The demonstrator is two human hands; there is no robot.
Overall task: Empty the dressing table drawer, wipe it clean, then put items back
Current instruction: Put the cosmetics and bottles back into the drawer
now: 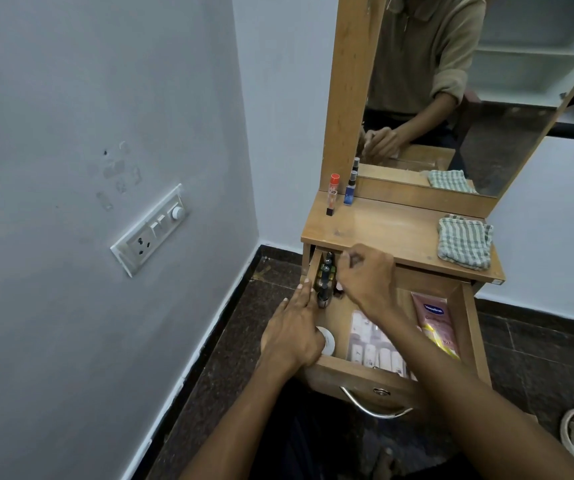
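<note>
Emptying has barely begun: drawer stands open and mostly full, two bottles on top, left hand resting flat on its edge, right hand curled among small bottles, grasp unclear.

A room in a home, most likely a bedroom corner. A small wooden dressing table stands against a plain painted wall, with a tall mirror in a wooden frame rising from its back edge. Its drawer is pulled out and holds toiletries: small bottles, a pink lotion tube, a white jar. Two more bottles and a checked cloth sit on top. A household switch plate with a socket is set in the wall, the floor is dark stone tile, and the mirror reflects white built-in shelves
</note>
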